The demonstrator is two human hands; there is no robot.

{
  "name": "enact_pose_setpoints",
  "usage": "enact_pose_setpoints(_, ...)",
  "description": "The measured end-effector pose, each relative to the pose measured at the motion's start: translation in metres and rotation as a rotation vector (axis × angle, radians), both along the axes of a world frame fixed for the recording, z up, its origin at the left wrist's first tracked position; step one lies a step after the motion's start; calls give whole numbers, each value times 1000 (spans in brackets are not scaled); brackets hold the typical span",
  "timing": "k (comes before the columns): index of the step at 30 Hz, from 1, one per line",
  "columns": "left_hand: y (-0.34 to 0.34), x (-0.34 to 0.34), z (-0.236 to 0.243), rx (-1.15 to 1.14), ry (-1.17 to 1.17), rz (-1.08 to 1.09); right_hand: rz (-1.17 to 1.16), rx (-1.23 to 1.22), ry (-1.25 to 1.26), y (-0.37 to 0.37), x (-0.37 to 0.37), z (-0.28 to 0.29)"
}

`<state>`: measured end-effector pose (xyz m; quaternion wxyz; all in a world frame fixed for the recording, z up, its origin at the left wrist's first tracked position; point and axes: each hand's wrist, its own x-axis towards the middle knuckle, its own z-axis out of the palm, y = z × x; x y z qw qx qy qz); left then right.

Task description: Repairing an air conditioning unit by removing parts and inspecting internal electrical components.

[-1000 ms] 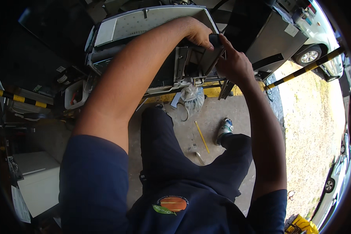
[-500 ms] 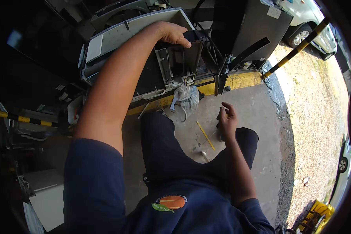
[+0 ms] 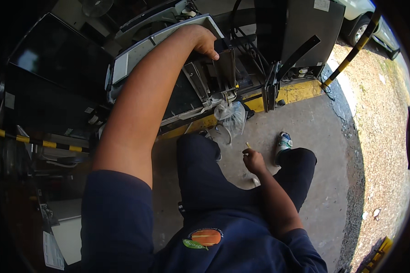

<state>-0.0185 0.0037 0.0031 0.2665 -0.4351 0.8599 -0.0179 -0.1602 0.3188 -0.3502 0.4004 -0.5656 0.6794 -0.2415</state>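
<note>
My left hand (image 3: 207, 43) is closed over a dark part (image 3: 223, 44) at the upper right of an open metal appliance housing (image 3: 146, 40), thumb on its front; some fingertips are hidden. A dark upright plate (image 3: 228, 70) stands below it. Low over the floor between my legs, my right hand (image 3: 254, 161) is closed on a thin yellow strip (image 3: 247, 145), mostly hidden by the hand. A clear plastic bag (image 3: 233, 116) lies in front of the housing.
Dark metal frames (image 3: 271, 88) lean at the right by a large dark cabinet (image 3: 312, 36). A striped pole (image 3: 351, 54) stands by sunlit gravel (image 3: 380, 136) and a parked car (image 3: 360, 16). Dark panels (image 3: 54, 59) crowd the left. A yellow painted edge (image 3: 300, 93) crosses the concrete floor.
My right hand has left the housing, moved down toward the floor and taken hold of the yellow strip that lay there. My left hand stays at the housing's upper right.
</note>
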Motion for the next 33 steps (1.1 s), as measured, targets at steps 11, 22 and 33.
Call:
enact_pose_setpoints(11,-2,27,-19,142,444,138,-23,-87,-3,-8,-13,-19)
enact_pose_setpoints(22,-1,-39,-57,-570,738,289,-13,-101,59,0,-8,-11)
enact_pose_setpoints(33,0,-32,-80,-383,825,403,34,-61,135,-2,-11,-20)
